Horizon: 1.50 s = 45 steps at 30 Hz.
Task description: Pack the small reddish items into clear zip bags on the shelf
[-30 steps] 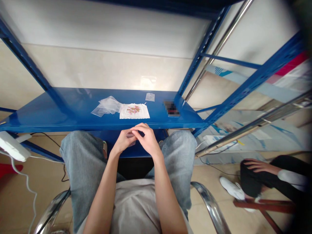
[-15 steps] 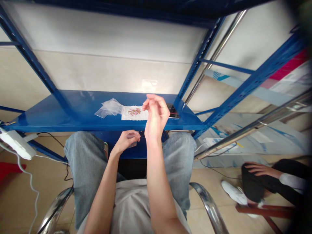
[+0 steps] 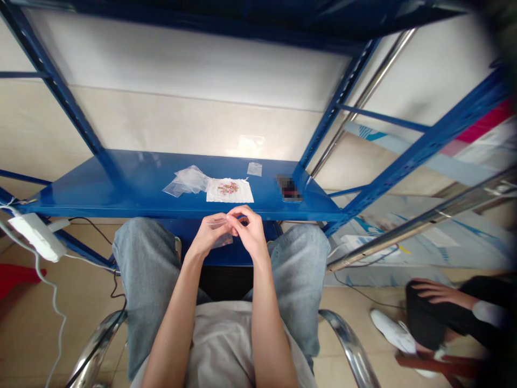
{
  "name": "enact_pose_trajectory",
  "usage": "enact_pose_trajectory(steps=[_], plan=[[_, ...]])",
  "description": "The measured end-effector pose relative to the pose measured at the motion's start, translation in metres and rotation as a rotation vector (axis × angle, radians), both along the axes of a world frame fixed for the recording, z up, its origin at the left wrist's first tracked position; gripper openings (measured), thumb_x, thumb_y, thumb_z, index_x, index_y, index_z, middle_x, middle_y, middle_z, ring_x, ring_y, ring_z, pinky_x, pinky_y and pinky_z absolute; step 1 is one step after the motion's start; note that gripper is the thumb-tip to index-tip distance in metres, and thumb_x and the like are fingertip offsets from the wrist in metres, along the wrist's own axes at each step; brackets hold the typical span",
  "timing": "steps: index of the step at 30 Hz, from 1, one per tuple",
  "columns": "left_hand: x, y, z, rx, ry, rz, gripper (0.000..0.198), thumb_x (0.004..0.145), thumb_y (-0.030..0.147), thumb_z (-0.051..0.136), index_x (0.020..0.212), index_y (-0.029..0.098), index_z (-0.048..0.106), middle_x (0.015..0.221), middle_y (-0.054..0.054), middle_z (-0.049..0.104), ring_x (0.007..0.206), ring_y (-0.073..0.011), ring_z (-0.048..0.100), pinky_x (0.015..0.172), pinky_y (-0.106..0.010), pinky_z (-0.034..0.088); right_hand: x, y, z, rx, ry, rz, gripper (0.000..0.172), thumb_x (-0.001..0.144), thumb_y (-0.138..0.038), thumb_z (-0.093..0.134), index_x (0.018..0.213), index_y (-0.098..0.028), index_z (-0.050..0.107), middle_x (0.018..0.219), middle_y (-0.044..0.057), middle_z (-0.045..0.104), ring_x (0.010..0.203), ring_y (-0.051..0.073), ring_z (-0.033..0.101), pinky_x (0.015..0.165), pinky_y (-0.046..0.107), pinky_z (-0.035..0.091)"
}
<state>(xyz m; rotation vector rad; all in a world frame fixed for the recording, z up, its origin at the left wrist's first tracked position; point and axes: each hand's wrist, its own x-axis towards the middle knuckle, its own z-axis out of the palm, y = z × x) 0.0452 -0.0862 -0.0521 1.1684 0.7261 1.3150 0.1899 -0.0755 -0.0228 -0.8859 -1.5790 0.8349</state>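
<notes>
In front of my lap, just below the shelf edge, my left hand (image 3: 209, 234) grips a small clear plastic bag (image 3: 224, 240); a few tiny pinkish specks show near its bottom. Fingertips pinched together, my right hand (image 3: 249, 229) meets the bag's upper edge; whatever lies between those fingertips is hidden. Beyond the hands, on the blue shelf (image 3: 137, 199), lies a white cloth piece (image 3: 242, 192) like a pouch, with a pink and brown patch (image 3: 228, 187) in its middle. Left of it is a loose pile of clear plastic bags (image 3: 188, 181).
Another small clear bag (image 3: 254, 169) lies farther back. A dark phone-like object (image 3: 290, 188), partly blurred, rests at the shelf's right. Blue uprights (image 3: 337, 99) frame the shelf, and a white power strip (image 3: 38, 237) hangs at left. Another person's hand (image 3: 442, 293) rests on a knee at right.
My right hand has come down from above the white cloth to the bag in my left hand. The small rear bag and whole cloth now show. My left hand keeps its grip.
</notes>
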Motion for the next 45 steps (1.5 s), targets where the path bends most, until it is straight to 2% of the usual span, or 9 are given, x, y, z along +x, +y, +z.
enact_pose_trajectory(steps=[6,11,13,19,22,26,30,35,45], plan=[[-0.009,-0.009,0.018,-0.030,0.137,-0.053,0.046,0.080,0.047,0.080,0.112,0.013,0.074,0.105,-0.013,0.078,0.093,-0.0257,0.074,0.077,-0.032,0.059,0.000,-0.003,0.002,0.023,0.043,-0.089,0.016,0.095,-0.036,0.060,0.087,-0.022,0.063,0.088,0.003,0.069,0.086,0.020,0.066,0.077,0.030,0.051],[-0.017,-0.011,0.016,-0.034,0.219,-0.083,0.042,0.080,0.047,0.081,0.101,0.011,0.074,0.083,-0.010,0.078,0.071,-0.0222,0.074,0.067,-0.032,0.059,0.002,-0.006,0.004,0.012,0.245,-0.180,0.018,0.096,-0.040,0.059,0.094,-0.023,0.054,0.077,0.001,0.067,0.072,0.018,0.066,0.073,0.031,0.052],[-0.015,-0.011,0.014,-0.008,0.231,-0.090,0.039,0.081,0.046,0.079,0.100,0.012,0.073,0.083,-0.010,0.078,0.072,-0.0218,0.074,0.067,-0.031,0.058,0.003,-0.006,0.003,-0.004,0.280,-0.188,0.020,0.094,-0.039,0.062,0.103,-0.024,0.052,0.073,-0.001,0.067,0.066,0.017,0.064,0.068,0.029,0.051],[-0.004,-0.008,0.014,0.158,0.238,0.148,0.035,0.093,0.049,0.065,0.090,0.015,0.071,0.078,-0.008,0.076,0.069,-0.0175,0.070,0.067,-0.027,0.054,0.005,-0.010,-0.001,-0.008,0.156,-0.151,0.029,0.094,-0.038,0.062,0.118,-0.025,0.053,0.073,-0.004,0.063,0.066,0.016,0.062,0.070,0.029,0.050],[-0.001,-0.007,0.012,0.193,0.229,0.183,0.033,0.093,0.047,0.065,0.085,0.015,0.071,0.075,-0.006,0.074,0.066,-0.0162,0.068,0.065,-0.026,0.053,0.005,-0.009,-0.006,-0.096,0.207,-0.075,0.036,0.092,-0.043,0.066,0.121,-0.024,0.056,0.074,-0.004,0.063,0.068,0.016,0.062,0.069,0.028,0.049],[0.004,-0.004,0.005,0.185,0.177,0.221,0.031,0.092,0.045,0.067,0.084,0.016,0.072,0.075,-0.005,0.074,0.066,-0.0163,0.067,0.065,-0.026,0.053,0.004,-0.003,-0.018,-0.276,0.336,0.003,0.034,0.084,-0.048,0.074,0.102,-0.021,0.067,0.076,-0.001,0.067,0.070,0.016,0.063,0.068,0.027,0.049],[0.009,0.001,-0.002,0.123,0.119,0.253,0.033,0.090,0.048,0.069,0.083,0.016,0.071,0.074,-0.004,0.073,0.062,-0.0160,0.066,0.061,-0.026,0.052,0.004,0.005,-0.028,-0.322,0.380,0.024,0.032,0.083,-0.050,0.075,0.080,-0.019,0.069,0.072,0.000,0.066,0.066,0.015,0.059,0.065,0.026,0.046],[0.011,0.006,-0.007,0.122,0.090,0.350,0.036,0.094,0.047,0.064,0.076,0.016,0.068,0.070,-0.003,0.070,0.058,-0.0138,0.063,0.059,-0.025,0.050,0.000,0.010,-0.032,-0.276,0.391,-0.007,0.028,0.085,-0.046,0.073,0.078,-0.019,0.067,0.070,-0.001,0.063,0.064,0.014,0.057,0.063,0.025,0.044],[0.019,0.004,-0.002,0.173,0.030,0.457,0.037,0.095,0.036,0.061,0.063,0.018,0.062,0.060,-0.001,0.064,0.057,-0.0130,0.056,0.063,-0.026,0.044,-0.002,0.010,-0.023,-0.226,0.389,0.011,0.022,0.083,-0.037,0.073,0.072,-0.020,0.065,0.066,-0.002,0.061,0.064,0.014,0.056,0.067,0.026,0.044]])
